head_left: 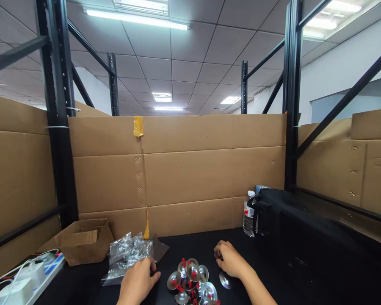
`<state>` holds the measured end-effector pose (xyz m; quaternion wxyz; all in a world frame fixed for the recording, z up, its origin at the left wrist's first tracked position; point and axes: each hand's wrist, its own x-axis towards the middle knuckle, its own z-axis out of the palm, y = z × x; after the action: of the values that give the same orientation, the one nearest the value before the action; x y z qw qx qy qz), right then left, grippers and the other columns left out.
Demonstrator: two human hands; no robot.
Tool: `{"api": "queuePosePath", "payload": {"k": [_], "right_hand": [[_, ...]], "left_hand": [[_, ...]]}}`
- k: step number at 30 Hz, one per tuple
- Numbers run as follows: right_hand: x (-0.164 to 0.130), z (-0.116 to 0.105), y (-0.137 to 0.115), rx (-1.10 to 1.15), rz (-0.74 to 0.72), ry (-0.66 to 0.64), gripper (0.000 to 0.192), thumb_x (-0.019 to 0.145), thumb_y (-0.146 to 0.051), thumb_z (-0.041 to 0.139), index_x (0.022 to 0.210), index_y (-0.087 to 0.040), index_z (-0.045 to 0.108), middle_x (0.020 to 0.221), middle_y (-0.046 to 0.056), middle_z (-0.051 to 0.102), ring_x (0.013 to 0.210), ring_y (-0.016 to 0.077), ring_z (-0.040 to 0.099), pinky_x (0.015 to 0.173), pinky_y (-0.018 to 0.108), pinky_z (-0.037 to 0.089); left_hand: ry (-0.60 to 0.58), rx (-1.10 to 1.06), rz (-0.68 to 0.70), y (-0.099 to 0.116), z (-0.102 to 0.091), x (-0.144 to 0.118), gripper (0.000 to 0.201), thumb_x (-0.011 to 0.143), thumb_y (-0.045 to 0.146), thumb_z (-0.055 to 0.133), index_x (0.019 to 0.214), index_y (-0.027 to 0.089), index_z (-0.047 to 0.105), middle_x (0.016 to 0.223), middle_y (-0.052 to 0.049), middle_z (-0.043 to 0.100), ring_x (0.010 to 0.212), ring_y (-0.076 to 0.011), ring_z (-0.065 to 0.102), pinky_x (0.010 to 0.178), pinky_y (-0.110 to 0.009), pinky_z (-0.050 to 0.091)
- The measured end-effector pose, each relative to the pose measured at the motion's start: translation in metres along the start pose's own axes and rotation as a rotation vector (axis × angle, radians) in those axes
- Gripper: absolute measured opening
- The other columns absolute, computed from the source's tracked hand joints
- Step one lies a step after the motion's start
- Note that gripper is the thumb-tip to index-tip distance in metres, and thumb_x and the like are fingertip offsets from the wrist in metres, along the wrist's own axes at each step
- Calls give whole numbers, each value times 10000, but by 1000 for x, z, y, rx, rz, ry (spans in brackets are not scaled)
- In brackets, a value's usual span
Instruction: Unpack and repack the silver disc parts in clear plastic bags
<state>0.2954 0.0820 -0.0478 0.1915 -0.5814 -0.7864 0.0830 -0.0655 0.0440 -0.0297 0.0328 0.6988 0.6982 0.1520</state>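
Observation:
On the black table lies a pile of finger cymbals (193, 272), small shiny domed metal discs with red cords. My left hand (139, 279) is left of the pile, beside the clear plastic bags (130, 250). Its fingers are curled, with a gap between thumb and forefinger and nothing visible in it. To the right of the pile, my right hand (233, 260) has its fingers closed on a finger cymbal (218, 255), mostly covered by the fingers. Just below that hand a single metal disc (225, 280) lies apart from the pile.
A brown cardboard box (85, 248) stands at the left, behind a power strip (47, 277) with white plugs. At the right are a water bottle (249, 216) and a large black bag (298, 237). Cardboard panels (190, 178) and black rack posts (59, 127) enclose the table.

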Motion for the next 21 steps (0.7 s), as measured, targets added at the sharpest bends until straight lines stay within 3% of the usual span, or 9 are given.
{"api": "queuePosePath", "payload": {"k": [3, 7, 9, 11, 14, 18, 21], "right_hand": [[1, -2, -1, 38, -13, 32, 216, 793, -92, 589, 933, -173, 733, 1066, 91, 663, 1008, 222, 624, 914, 305, 445], [0, -15, -24, 293, -107, 181, 248, 951, -220, 496, 960, -177, 740, 1045, 100, 658, 999, 214, 638, 928, 320, 458], [-3, -19, -42, 531, -230, 89, 245, 956, -339, 553, 962, -192, 749, 1015, 79, 672, 942, 204, 656, 867, 311, 486], [-7, -19, -61, 799, -268, -41, 315, 904, -472, 640, 937, -176, 742, 925, 59, 684, 840, 197, 671, 776, 306, 507], [-12, -11, -83, 1099, -211, -163, 430, 802, -565, 742, 943, -162, 693, 790, 23, 671, 719, 183, 675, 681, 295, 511], [-14, 0, -99, 1279, -154, -103, 491, 713, -552, 829, 1003, -194, 658, 942, 13, 643, 611, 118, 636, 576, 252, 498], [-15, 5, -102, 1359, -113, -89, 492, 707, -523, 849, 1024, -200, 657, 994, 18, 648, 623, 104, 635, 624, 264, 531]], "left_hand": [[62, -76, 61, 10, 0, 1, 189, 914, 332, 555, 893, 226, 710, 876, -61, 740, 838, -237, 696, 725, -295, 436], [187, -393, 316, 32, 0, -4, 293, 990, 382, 461, 953, 236, 713, 958, -64, 729, 922, -216, 677, 843, -289, 479], [200, -587, 403, 43, 1, -9, 343, 1010, 440, 438, 1017, 244, 719, 1022, -68, 733, 977, -216, 673, 889, -284, 493], [127, -739, 460, 53, 1, -14, 358, 1015, 460, 443, 1044, 246, 728, 1036, -64, 738, 983, -209, 672, 884, -269, 503], [-18, -884, 486, 63, 2, -21, 353, 997, 475, 499, 1030, 212, 733, 994, -68, 744, 933, -200, 673, 851, -259, 512], [-105, -1028, 466, 68, 6, -23, 375, 936, 504, 605, 1094, 179, 706, 1012, -83, 748, 952, -212, 679, 891, -284, 517], [-162, -1078, 456, 68, 9, -23, 436, 945, 528, 577, 1195, 185, 675, 1134, -99, 731, 1042, -225, 671, 964, -308, 503]]}}
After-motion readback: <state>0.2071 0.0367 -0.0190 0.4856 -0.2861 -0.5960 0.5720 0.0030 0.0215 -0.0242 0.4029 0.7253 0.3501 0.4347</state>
